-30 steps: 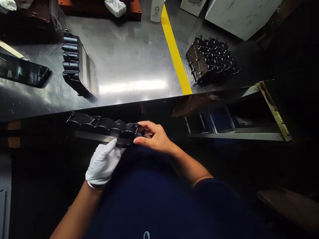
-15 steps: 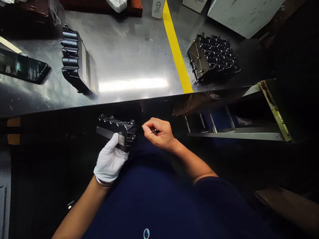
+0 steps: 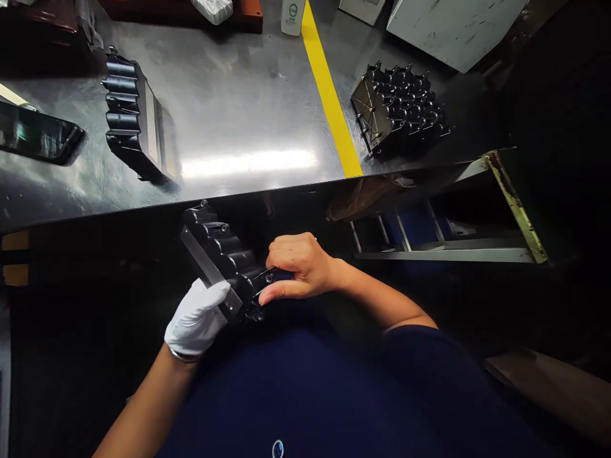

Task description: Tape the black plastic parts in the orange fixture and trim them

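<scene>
In the head view my left hand [image 3: 195,321], in a white glove, grips a black ribbed housing [image 3: 226,251] by its lower end. The thumb lies over the flat grey strip [image 3: 205,261] on its side. The housing is tilted, its far end near the table edge. Against its near right end rests my bare right hand [image 3: 303,264], fingers curled and thumb stretched along the end. Something slim and dark shows within those curled fingers, too hidden to name. A similar black ribbed housing [image 3: 126,117] stands on the metal table [image 3: 229,102] at left.
Right of the yellow tape [image 3: 329,95] sits a group of black ribbed parts [image 3: 401,105]. A phone-like dark device [image 3: 38,133] lies at far left. A white bottle [image 3: 292,18] and a pale box [image 3: 453,28] stand behind. A metal frame [image 3: 443,254] is below right.
My left hand has tilted the housing, raising its far end and turning its ribs rightward. My right hand has come left against the near end, its thumb now extended. The view has shifted slightly.
</scene>
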### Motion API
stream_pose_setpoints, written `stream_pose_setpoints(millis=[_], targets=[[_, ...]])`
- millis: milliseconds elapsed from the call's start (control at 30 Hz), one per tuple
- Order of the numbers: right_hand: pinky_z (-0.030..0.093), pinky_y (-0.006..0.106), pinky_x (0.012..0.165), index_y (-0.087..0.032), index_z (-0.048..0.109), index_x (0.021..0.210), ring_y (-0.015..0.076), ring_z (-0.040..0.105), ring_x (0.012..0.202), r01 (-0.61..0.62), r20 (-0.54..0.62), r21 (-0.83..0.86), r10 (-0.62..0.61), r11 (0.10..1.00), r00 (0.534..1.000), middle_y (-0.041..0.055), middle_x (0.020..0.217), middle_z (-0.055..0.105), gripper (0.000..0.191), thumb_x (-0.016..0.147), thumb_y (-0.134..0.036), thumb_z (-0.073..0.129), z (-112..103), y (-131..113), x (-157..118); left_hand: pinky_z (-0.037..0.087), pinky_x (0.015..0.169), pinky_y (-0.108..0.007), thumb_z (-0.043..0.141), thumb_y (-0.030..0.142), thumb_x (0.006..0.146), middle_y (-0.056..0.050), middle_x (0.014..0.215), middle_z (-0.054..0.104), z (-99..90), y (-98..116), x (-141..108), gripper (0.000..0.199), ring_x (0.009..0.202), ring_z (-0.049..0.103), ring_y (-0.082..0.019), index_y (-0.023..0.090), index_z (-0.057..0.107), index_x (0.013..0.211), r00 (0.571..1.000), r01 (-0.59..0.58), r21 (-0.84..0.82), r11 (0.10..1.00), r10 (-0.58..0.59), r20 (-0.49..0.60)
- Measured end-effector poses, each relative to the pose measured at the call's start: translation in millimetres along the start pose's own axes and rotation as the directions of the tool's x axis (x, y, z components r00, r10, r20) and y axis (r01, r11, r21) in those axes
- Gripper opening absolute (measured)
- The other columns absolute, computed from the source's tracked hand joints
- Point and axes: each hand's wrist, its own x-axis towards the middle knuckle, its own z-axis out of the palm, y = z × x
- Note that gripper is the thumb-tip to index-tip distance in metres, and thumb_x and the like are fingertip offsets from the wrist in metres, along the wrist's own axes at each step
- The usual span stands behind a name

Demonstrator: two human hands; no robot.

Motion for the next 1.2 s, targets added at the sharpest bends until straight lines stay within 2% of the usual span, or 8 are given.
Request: stream_pose_setpoints(millis=[267, 433, 600, 700, 800, 967, 1067, 1200], targets=[[0.027, 0.026, 0.055, -0.017, 0.052, 0.058, 0.0106, 0.038, 0.056, -0.044, -0.126, -0.181, 0.021, 0.982, 0.992, -0.0016, 0.057, 0.043, 0.059, 0.092, -0.064, 0.044, 7, 5, 2, 0.061, 0.080, -0.036, 0.087, 0.038, 0.060, -0.008, 0.094, 0.077, 5.7, -1, 0, 0.034, 0.085, 0.073, -0.027, 0.017, 0.077, 0.085, 0.999, 0.013, -0.053, 0.999, -0.015, -0.035], [0.025, 0.027, 0.054, -0.018, 0.050, 0.057, 0.0108, 0.037, 0.056, -0.069, -0.127, -0.219, 0.042, 0.973, 0.991, -0.0018, 0.056, 0.041, 0.059, 0.091, -0.065, 0.045, 9, 6, 1, 0.060, 0.067, -0.022, 0.087, 0.019, 0.059, -0.001, 0.078, 0.076, 7.4, -1, -2, 0.017, 0.070, 0.072, -0.017, 0.018, 0.073, 0.069, 0.996, 0.075, -0.222, 0.972, -0.083, -0.029], [0.027, 0.027, 0.054, -0.018, 0.047, 0.057, 0.0107, 0.038, 0.054, -0.086, -0.088, -0.142, 0.073, 0.986, 0.993, -0.0018, 0.055, 0.042, 0.056, 0.098, -0.055, 0.039, 9, 7, 0, 0.061, 0.068, -0.021, 0.062, 0.002, 0.078, 0.002, 0.064, 0.072, 13.7, 0, -3, 0.022, 0.062, 0.071, -0.013, 0.017, 0.069, 0.063, 0.963, 0.214, -0.419, 0.882, -0.263, -0.062], [0.034, 0.025, 0.058, -0.018, 0.054, 0.071, 0.0108, 0.044, 0.056, -0.084, -0.094, -0.050, 0.079, 0.995, 0.992, -0.0003, 0.061, 0.050, 0.048, 0.104, -0.043, 0.030, 1, 9, 2, 0.060, 0.070, -0.019, 0.043, 0.004, 0.092, -0.001, 0.070, 0.075, 17.3, 7, -1, 0.037, 0.064, 0.072, -0.011, 0.016, 0.071, 0.071, 0.932, 0.225, -0.567, 0.793, -0.345, -0.113], [0.033, 0.026, 0.058, -0.018, 0.057, 0.076, 0.0112, 0.046, 0.057, -0.063, -0.078, -0.108, 0.054, 0.992, 0.995, -0.0004, 0.062, 0.051, 0.039, 0.103, -0.035, 0.034, -11, 12, 8, 0.060, 0.071, -0.017, 0.034, 0.009, 0.097, -0.004, 0.078, 0.077, 14.7, 13, 1, 0.041, 0.070, 0.073, -0.011, 0.015, 0.074, 0.088, 0.918, 0.221, -0.660, 0.718, -0.382, -0.108], [0.025, 0.029, 0.054, -0.018, 0.057, 0.066, 0.0118, 0.044, 0.056, -0.028, 0.050, -0.276, 0.044, 0.961, 0.998, -0.0004, 0.057, 0.047, 0.047, 0.100, -0.045, 0.040, -20, 21, 21, 0.059, 0.082, -0.021, 0.035, 0.014, 0.100, -0.009, 0.106, 0.075, 6.0, 13, -3, 0.042, 0.096, 0.072, -0.016, 0.017, 0.056, 0.137, 0.938, 0.269, -0.631, 0.728, -0.346, 0.000], [0.026, 0.028, 0.054, -0.019, 0.058, 0.064, 0.0116, 0.044, 0.055, -0.008, 0.117, -0.263, 0.040, 0.965, 0.992, -0.0004, 0.056, 0.046, 0.051, 0.099, -0.051, 0.040, -20, 26, 26, 0.059, 0.082, -0.020, 0.034, 0.017, 0.102, -0.010, 0.109, 0.075, 6.1, 12, -5, 0.045, 0.098, 0.072, -0.015, 0.019, 0.047, 0.144, 0.934, 0.308, -0.643, 0.701, -0.353, 0.062], [0.026, 0.028, 0.052, -0.019, 0.057, 0.062, 0.0108, 0.043, 0.052, 0.016, 0.178, -0.160, 0.013, 0.987, 0.984, -0.0010, 0.054, 0.045, 0.051, 0.097, -0.053, 0.042, -20, 31, 27, 0.058, 0.080, -0.018, 0.032, 0.020, 0.102, -0.012, 0.107, 0.075, 10.3, 13, -7, 0.044, 0.095, 0.072, -0.015, 0.016, 0.047, 0.144, 0.912, 0.313, -0.681, 0.662, -0.408, 0.023]])
